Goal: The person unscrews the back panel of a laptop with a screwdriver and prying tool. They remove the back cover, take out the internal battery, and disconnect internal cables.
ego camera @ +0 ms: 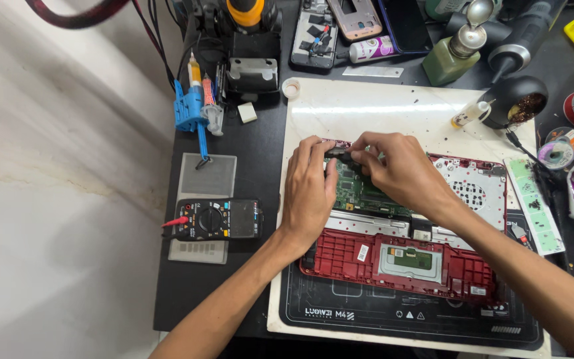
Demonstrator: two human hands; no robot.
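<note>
Laptop: an opened red laptop (403, 262) lies bottom-up on a dark mat (393, 316), its green board (360, 193) bare toward the far edge.
Part: a small dark part (338, 153) sits over the board's far left corner, between the two hands; what it is cannot be told.
Left hand: the left hand (308, 193) lies palm-down over the board's left side, fingers bent, tips pinched on the part.
Right hand: the right hand (396, 169) reaches in from the right, thumb and fingers closed on the same part, touching the left fingertips.
Slab: a white slab (393, 110) lies under the mat and runs on behind the laptop.
Left of slab: a black multimeter (217, 219) rests on a grey pad (204, 199); a blue holder (189, 110) stands farther back.
Far edge: a green pump bottle (453, 60), a phone frame (355, 18) and a small white tube (373, 48) stand well apart from the hands.
Right edge: a green strip (536, 206) and a solder spool (556, 154) lie just beside the slab.
</note>
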